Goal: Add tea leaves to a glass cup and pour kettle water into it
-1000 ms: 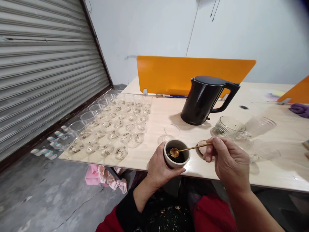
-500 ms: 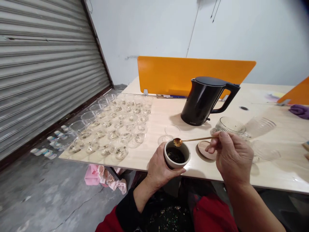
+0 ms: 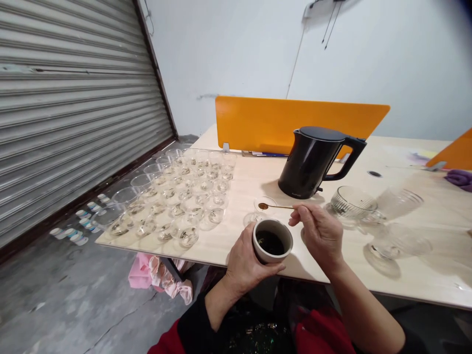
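My left hand (image 3: pixel 246 259) is wrapped round a pale ceramic cup (image 3: pixel 260 251), tilted a little, with dark loose leaves (image 3: pixel 271 241) like tea inside. Between the fingers of my right hand (image 3: pixel 317 228) is the thin handle of a spoon (image 3: pixel 263 206). The spoon's reddish-brown bowl is over a clear plastic cup (image 3: pixel 254 219) on the table; whether any leaves lie in it I cannot tell. To the left, many clear plastic cups (image 3: pixel 188 237) stand in close rows, small amounts of dark leaves at their bottoms.
A black electric kettle (image 3: pixel 311 162) stands behind my hands, before an orange divider (image 3: pixel 258 123). On the right are a ribbed glass cup (image 3: pixel 352 206) and clear stacked cups (image 3: pixel 401 241). Small white-capped bottles (image 3: pixel 77 236) stand on the floor left of the table (image 3: pixel 254 172).
My right hand has carried the spoon left and away from the ceramic cup, to over the clear cup. The left hand still holds the ceramic cup in nearly the same place.
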Motion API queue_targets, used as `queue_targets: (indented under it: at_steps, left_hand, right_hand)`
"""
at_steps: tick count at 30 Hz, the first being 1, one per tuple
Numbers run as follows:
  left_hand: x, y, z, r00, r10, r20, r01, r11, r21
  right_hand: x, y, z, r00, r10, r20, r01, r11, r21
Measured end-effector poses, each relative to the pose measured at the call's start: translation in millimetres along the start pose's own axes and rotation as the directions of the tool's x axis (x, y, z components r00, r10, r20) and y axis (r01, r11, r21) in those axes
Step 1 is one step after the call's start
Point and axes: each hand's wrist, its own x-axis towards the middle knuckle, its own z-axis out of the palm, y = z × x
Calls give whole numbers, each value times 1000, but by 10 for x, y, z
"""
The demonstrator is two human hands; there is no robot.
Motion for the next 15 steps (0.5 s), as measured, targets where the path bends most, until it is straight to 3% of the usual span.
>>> queue_targets:
  at_steps: [5, 8, 13, 15]
  left_hand:
    - [-8, -31, 20, 1000, -10, -9, 11, 1000, 29]
    - [-14, -38, 25, 1000, -7, -8, 7, 1000, 28]
    - [-27, -70, 47, 1000, 12, -20, -13, 1000, -4]
    - [-36, -87, 59, 999, 38, -33, -39, 999, -13]
  right_hand:
    - [-1, -68, -96, 995, 47, -92, -43, 998, 51]
    - [10, -117, -225, 974, 82, -210, -66, 994, 82]
    - [72, 51, -707, 867, 41, -497, -109, 988, -109]
    - [83, 218, -936, 867, 16, -498, -138, 968, -209]
